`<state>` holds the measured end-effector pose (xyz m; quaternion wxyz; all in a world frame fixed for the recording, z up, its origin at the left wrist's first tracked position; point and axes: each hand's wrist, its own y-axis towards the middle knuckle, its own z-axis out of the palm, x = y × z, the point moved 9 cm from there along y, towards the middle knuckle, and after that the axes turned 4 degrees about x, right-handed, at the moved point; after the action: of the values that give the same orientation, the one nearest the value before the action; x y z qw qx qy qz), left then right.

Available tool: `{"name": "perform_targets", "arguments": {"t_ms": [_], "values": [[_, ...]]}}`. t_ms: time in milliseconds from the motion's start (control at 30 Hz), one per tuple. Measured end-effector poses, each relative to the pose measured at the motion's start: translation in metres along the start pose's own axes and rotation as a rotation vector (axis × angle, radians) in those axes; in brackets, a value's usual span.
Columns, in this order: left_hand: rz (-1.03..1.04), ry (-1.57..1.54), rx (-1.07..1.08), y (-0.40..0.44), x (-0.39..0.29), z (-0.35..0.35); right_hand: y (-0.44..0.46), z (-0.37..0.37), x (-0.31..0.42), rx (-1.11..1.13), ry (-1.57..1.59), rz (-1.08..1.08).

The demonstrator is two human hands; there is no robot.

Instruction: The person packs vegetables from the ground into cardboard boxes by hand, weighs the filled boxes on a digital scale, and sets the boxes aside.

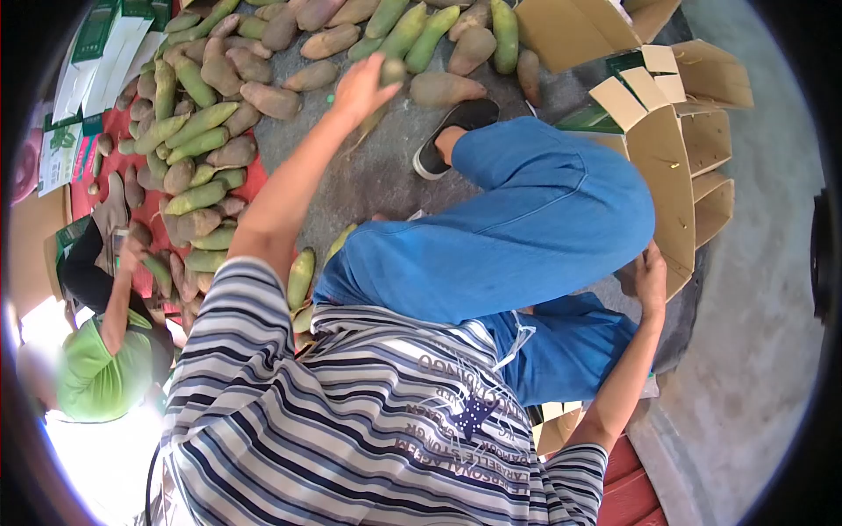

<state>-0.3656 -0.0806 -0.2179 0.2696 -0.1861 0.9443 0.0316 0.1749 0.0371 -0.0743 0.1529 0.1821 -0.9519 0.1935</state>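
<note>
Root vegetable, round-ended and blurred green, is held above the grey ground sheet, the left hand's thumb and fingers closed around it — plenty seems left to handle, judging by the loose heap of roots, smooth tapering green ones and dull pinkish-brown ones; the right hand has fingers at the edge of a stiff, flat-sided cardboard box — whether they grip it I cannot tell, nor what is already inside
</note>
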Motion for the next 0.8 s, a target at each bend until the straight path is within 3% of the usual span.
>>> {"name": "perform_targets", "arguments": {"t_ms": [33, 100, 167, 200, 300, 333, 367, 400, 467, 567, 667, 800], "values": [[-0.001, -0.003, -0.027, 0.016, -0.013, -0.006, 0.002, 0.001, -0.008, -0.001, 0.002, -0.011], [0.189, -0.195, -0.258, 0.032, -0.038, -0.042, -0.002, 0.004, -0.012, 0.045, 0.018, 0.003], [0.066, -0.235, -0.163, 0.023, -0.030, -0.062, 0.000, 0.006, -0.004, 0.103, 0.068, 0.040], [0.393, -0.144, -0.264, 0.008, -0.033, -0.070, 0.000, 0.007, -0.016, 0.076, 0.055, 0.041], [-0.019, -0.035, 0.047, -0.064, 0.087, -0.019, 0.000, 0.005, -0.013, 0.070, 0.006, 0.034], [-0.180, 0.066, 0.284, -0.102, 0.126, 0.003, 0.001, 0.006, -0.016, 0.081, 0.037, 0.021], [-0.188, 0.147, 0.391, -0.145, 0.169, 0.029, 0.000, 0.006, -0.014, 0.084, 0.031, 0.020], [-0.299, 0.213, 0.659, -0.187, 0.186, 0.042, -0.001, 0.006, -0.013, 0.085, 0.025, 0.020], [-0.489, 0.432, 0.776, -0.263, 0.212, 0.047, -0.001, 0.007, -0.014, 0.103, 0.003, 0.031], [-0.367, 0.671, 0.741, -0.298, 0.203, 0.056, 0.001, 0.009, -0.034, 0.125, -0.023, 0.051], [-0.262, 0.705, 0.768, -0.297, 0.183, 0.063, 0.000, 0.011, -0.039, 0.149, 0.002, 0.050], [-0.331, 0.689, 0.972, -0.323, 0.206, 0.083, -0.002, 0.010, -0.025, 0.143, 0.027, 0.090]]}}
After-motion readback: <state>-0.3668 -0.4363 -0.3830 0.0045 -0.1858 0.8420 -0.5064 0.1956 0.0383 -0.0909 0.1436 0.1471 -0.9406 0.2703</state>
